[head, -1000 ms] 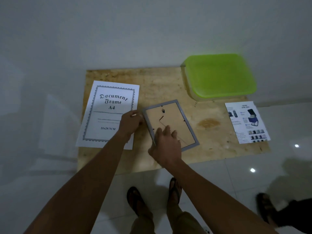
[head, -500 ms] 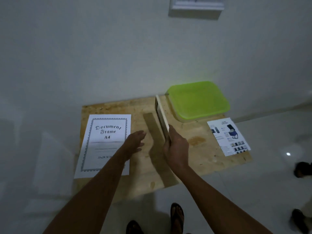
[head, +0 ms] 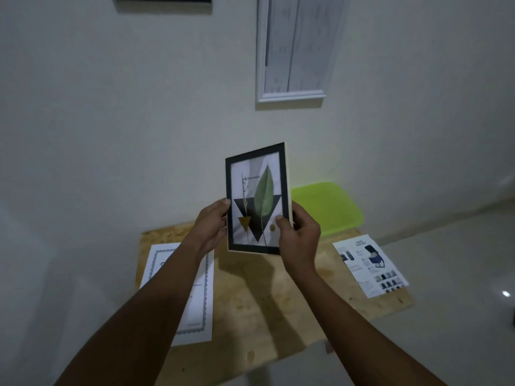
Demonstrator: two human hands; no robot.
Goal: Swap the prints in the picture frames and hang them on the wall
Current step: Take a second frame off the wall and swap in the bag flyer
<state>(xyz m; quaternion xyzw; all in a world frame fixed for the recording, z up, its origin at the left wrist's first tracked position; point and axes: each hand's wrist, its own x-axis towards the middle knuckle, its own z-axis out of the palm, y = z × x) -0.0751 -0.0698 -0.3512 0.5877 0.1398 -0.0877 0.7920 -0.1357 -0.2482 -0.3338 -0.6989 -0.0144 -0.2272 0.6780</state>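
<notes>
Frame (head: 257, 201) w/ leaf print: looks loaded, not yet hung. Left hand (head: 210, 225), right hand (head: 299, 236): fingers clasp its side edges. Certificate sheet (head: 196, 310) unframed on tabletop (head: 278, 302).

both hands (head: 210, 227) (head: 299, 238) hold the leaf-print frame (head: 257, 199) upright above the board (head: 278, 288).
</notes>
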